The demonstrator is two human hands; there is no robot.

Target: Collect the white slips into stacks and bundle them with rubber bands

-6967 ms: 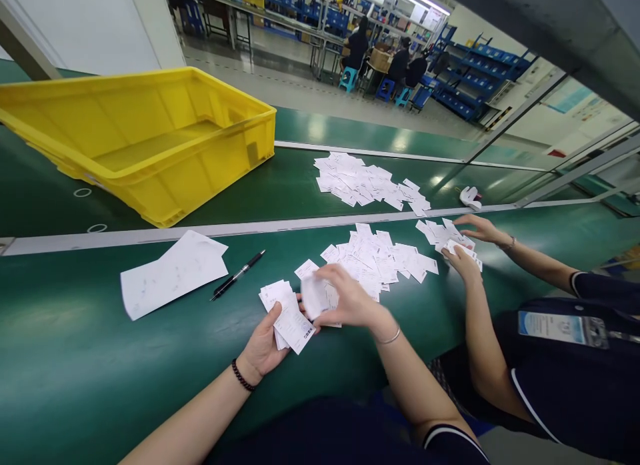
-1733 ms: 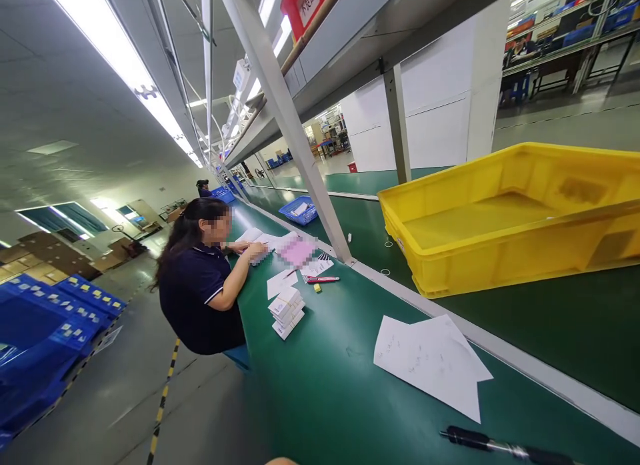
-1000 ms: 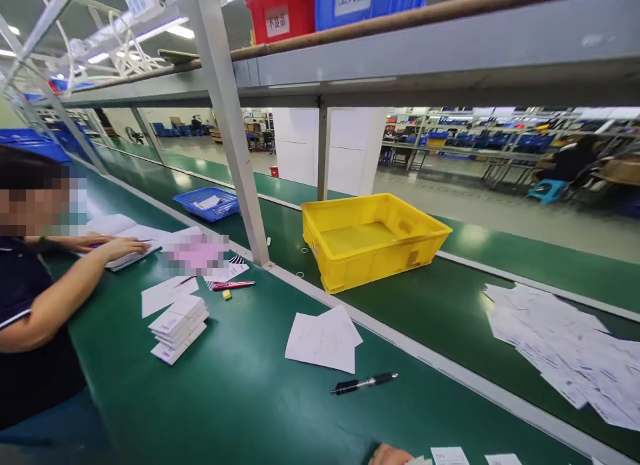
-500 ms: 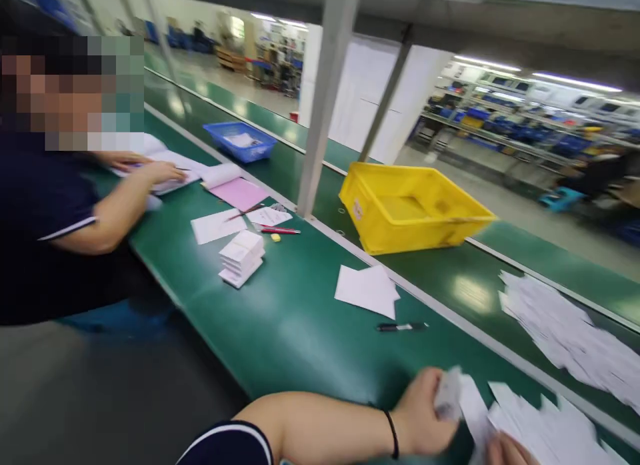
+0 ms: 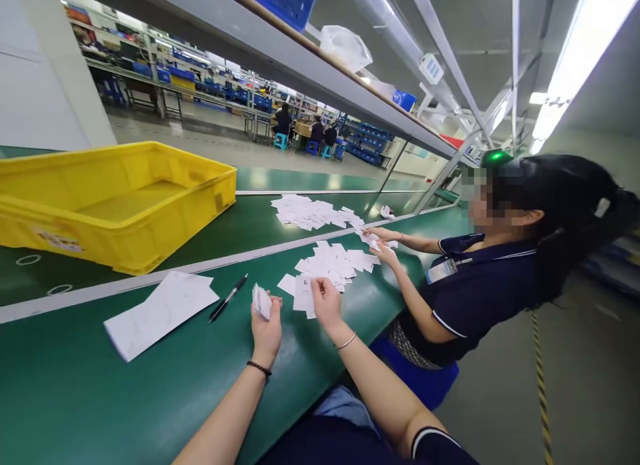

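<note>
Upright in my left hand [image 5: 266,331] is a small stack of white paper slips [image 5: 261,301], with the fingers wrapped round it. My right hand [image 5: 329,308] pinches a white paper slip [image 5: 303,293] with small dark print on it. That slip is held at the near edge of a loose pile of white slips [image 5: 337,259] on the green table [image 5: 185,391]. My hands are a short way apart. How many slips the left hand holds cannot be made out.
A black pen [image 5: 228,298] and larger white sheets [image 5: 163,311] lie left of my hands. Behind stands a yellow bin [image 5: 175,235]. More slips [image 5: 305,213] lie on the strip beyond the rail. A seated co-worker [image 5: 480,285] at the right holds slips with both hands.
The view has swung right, so the co-worker on the left is gone and another shows on the right. My left hand still holds its stack; both hands now show fully.
</note>
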